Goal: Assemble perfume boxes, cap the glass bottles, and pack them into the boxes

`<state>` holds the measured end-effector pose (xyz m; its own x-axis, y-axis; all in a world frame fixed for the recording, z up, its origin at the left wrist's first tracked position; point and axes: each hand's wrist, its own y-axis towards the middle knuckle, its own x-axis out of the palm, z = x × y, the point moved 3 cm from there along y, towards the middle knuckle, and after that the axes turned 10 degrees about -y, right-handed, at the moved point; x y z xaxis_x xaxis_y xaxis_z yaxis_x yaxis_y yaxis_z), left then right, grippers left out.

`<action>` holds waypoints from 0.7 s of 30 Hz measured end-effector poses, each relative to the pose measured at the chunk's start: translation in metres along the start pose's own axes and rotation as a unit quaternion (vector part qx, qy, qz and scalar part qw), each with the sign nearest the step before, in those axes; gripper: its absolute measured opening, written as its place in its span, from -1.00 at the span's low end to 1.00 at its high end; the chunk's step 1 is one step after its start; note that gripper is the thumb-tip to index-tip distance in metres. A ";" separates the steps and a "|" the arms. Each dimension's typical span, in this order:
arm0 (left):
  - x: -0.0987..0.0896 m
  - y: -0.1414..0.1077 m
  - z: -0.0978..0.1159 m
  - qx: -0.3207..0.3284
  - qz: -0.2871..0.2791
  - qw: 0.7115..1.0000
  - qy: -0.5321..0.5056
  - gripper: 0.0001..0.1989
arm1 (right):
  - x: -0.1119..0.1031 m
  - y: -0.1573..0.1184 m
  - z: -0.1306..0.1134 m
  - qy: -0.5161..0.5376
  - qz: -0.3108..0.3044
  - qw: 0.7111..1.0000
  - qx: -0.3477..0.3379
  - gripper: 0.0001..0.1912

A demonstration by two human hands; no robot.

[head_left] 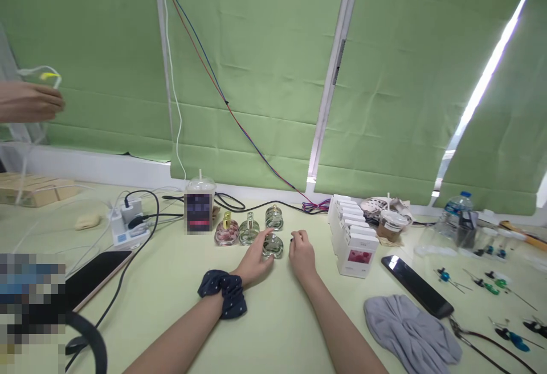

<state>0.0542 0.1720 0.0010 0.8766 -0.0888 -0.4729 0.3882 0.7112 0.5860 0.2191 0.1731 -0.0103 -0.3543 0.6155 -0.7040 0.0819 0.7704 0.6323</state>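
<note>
My left hand (256, 260), with a dark dotted scrunchie (224, 293) at the wrist, has its thumb and fingers around the left side of a small rounded glass bottle (273, 247) standing on the table. Just right of that bottle, my right hand (302, 255) is apart from it with the fingers curled in. A tiny dark bit shows at its fingertips, too small to name. Behind the held bottle is another glass bottle (274, 218). To the left stand a pinkish perfume bottle (227, 232) with a gold neck and a greenish one (248, 231).
A row of white boxes (354, 254) stands right. Beyond are a phone (416, 285), a grey cloth (410, 331) and a water bottle (455, 214). Left are a lidded cup (200, 188), a power strip (128, 228) and cables. Another person's hand (32, 102) is at far left.
</note>
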 end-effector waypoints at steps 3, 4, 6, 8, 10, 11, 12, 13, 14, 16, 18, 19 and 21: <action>0.001 0.001 -0.002 -0.006 -0.011 1.000 0.005 -0.28 | 0.007 -0.001 -0.006 -0.071 -0.065 0.994 0.046 -0.71; 0.001 0.001 -0.002 -0.003 -0.013 1.000 0.007 -0.28 | 0.008 -0.002 -0.007 -0.086 -0.079 0.992 0.052 -0.71; 0.001 0.001 -0.002 0.005 -0.014 1.000 0.010 -0.28 | 0.012 -0.002 -0.009 -0.101 -0.101 0.988 0.059 -0.69; 0.000 0.001 -0.001 0.010 -0.010 1.000 0.015 -0.30 | 0.015 -0.002 -0.008 -0.089 -0.111 0.987 0.070 -0.69; 0.000 0.001 -0.001 0.010 -0.009 1.000 0.021 -0.31 | 0.016 -0.002 -0.006 -0.021 -0.107 0.989 0.101 -0.72; 0.000 0.001 -0.002 0.009 -0.010 1.000 0.022 -0.31 | 0.016 -0.002 -0.004 0.024 -0.100 0.987 0.119 -0.74; 0.001 0.001 -0.002 0.009 -0.010 1.000 0.023 -0.31 | 0.016 -0.002 -0.003 0.067 -0.094 0.984 0.135 -0.76; 0.001 0.001 -0.003 0.010 -0.010 1.000 0.024 -0.32 | 0.016 -0.002 -0.002 0.103 -0.087 0.980 0.148 -0.77; 0.001 0.001 -0.003 0.014 -0.008 1.000 0.024 -0.32 | 0.015 -0.002 -0.001 0.129 -0.081 0.976 0.157 -0.79; 0.000 0.000 -0.004 0.023 0.000 0.999 0.025 -0.33 | 0.013 -0.001 0.000 0.161 -0.071 0.970 0.165 -0.82; 0.000 0.000 -0.004 0.025 0.007 0.999 0.025 -0.35 | 0.011 0.000 0.002 0.204 -0.060 0.960 0.182 -0.87; 0.000 0.000 -0.005 0.023 0.007 0.999 0.026 -0.35 | 0.010 0.000 0.003 0.230 -0.057 0.952 0.193 -0.91; 0.001 0.000 -0.005 0.017 0.004 0.999 0.027 -0.37 | 0.011 0.001 0.005 0.289 -0.061 0.929 0.223 -0.93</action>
<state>0.0533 0.1761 -0.0026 0.8632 -0.0443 -0.5028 0.3918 0.6870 0.6120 0.2199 0.1810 -0.0192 -0.8168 0.4267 -0.3883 0.3405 0.8998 0.2726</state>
